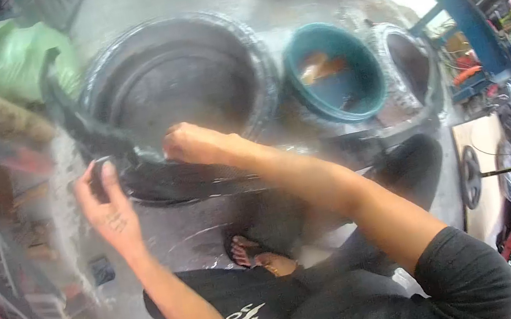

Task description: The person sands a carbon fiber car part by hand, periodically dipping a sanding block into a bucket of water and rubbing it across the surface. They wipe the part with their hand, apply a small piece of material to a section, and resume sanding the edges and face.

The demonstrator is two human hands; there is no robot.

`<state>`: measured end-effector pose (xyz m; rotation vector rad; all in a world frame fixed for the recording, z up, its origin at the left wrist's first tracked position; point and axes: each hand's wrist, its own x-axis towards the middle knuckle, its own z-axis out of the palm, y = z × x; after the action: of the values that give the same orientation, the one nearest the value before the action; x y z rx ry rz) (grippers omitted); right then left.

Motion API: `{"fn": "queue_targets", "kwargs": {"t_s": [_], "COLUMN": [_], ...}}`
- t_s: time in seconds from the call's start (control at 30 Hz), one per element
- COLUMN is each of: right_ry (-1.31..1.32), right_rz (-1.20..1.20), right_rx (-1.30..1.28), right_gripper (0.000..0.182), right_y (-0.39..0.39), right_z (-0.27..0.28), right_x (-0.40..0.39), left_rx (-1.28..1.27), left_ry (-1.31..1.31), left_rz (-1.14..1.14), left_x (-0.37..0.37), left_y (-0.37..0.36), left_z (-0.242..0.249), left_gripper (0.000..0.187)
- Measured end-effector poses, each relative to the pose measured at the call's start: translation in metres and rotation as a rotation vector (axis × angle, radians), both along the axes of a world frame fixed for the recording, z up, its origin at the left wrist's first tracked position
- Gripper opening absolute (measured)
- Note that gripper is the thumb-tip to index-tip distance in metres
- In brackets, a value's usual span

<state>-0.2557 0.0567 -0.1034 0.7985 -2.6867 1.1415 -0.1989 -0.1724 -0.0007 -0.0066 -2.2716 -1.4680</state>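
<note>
A long black curved plastic panel (191, 178), like a vehicle body part, lies across the near rim of a large dark round basin (253, 45). Its narrow end rises at the upper left, and it looks wet. My left hand (107, 201) is closed around the panel's near edge, thumb and fingers on either side. Against the panel's upper edge, over the basin, my right hand (189, 143) is curled into a fist. What its fingers hold, if anything, is hidden and blurred.
A teal bucket (341, 104) with liquid and a pale brownish item inside stands right of the basin. Farther right are a grey-rimmed round container (411, 62) and a blue metal frame (478, 34). A green plastic bag (16, 61) sits at the upper left. My sandalled foot (243, 249) is below.
</note>
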Motion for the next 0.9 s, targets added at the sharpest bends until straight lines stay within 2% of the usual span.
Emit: {"fn": "queue_targets", "kwargs": {"t_s": [0.03,0.1,0.17,0.23,0.3,0.43,0.47,0.5,0.57,0.63,0.67,0.7,0.77,0.8,0.9], "right_ry": [0.020,-0.059,-0.120,-0.031,-0.040,0.002,-0.013,-0.011,0.077,-0.126,-0.116,-0.189,-0.186,-0.139,-0.110], "right_rz": [-0.049,-0.252,-0.471,-0.516,-0.521,-0.536,-0.547,-0.544,-0.588,-0.464,-0.413,-0.339,-0.305,-0.325,-0.379], "right_rx": [-0.023,0.167,0.195,0.293,0.251,0.214,0.245,0.228,0.273,0.195,0.216,0.258,0.394,0.473,0.483], "right_gripper": [0.013,0.017,0.012,0.012,0.014,0.017,0.025,0.025,0.045,0.068,0.083,0.101,0.120,0.127,0.126], "right_y": [0.027,0.097,0.148,0.188,0.205,0.195,0.198,0.196,0.175,0.143,0.133,0.127,0.115,0.111,0.107], "right_z": [0.005,-0.004,0.020,0.015,0.002,0.019,0.010,0.007,0.014,0.035,0.034,0.036,0.023,0.016,0.001], "right_x": [0.015,0.018,0.040,0.050,0.049,0.067,0.064,0.069,0.095,0.132,0.149,0.159,0.179,0.186,0.189], "left_rx": [-0.052,-0.070,-0.088,-0.129,-0.104,-0.135,-0.163,-0.179,-0.145,-0.186,-0.262,-0.233,-0.455,-0.567,-0.750], "left_ry": [-0.003,-0.026,-0.013,0.005,0.002,0.016,0.034,0.039,0.040,0.002,-0.020,-0.014,-0.008,0.009,-0.018], "left_rz": [-0.001,0.011,0.004,-0.009,-0.036,-0.050,-0.050,-0.046,-0.093,-0.100,-0.106,-0.167,-0.301,-0.287,-0.255], "left_x": [0.000,0.002,0.003,0.002,-0.001,0.003,0.001,0.001,0.000,0.001,0.009,0.007,0.006,0.000,-0.034], "left_y": [0.000,0.006,0.009,0.008,0.010,0.019,0.019,0.020,0.020,0.025,0.035,0.040,0.052,0.056,0.051], "left_z": [-0.002,0.000,0.000,0.003,-0.002,0.000,-0.005,-0.011,-0.020,-0.032,-0.028,-0.046,-0.060,-0.070,-0.082], "left_gripper": [0.036,0.038,0.038,0.038,0.039,0.040,0.040,0.040,0.039,0.037,0.036,0.035,0.037,0.037,0.038]}}
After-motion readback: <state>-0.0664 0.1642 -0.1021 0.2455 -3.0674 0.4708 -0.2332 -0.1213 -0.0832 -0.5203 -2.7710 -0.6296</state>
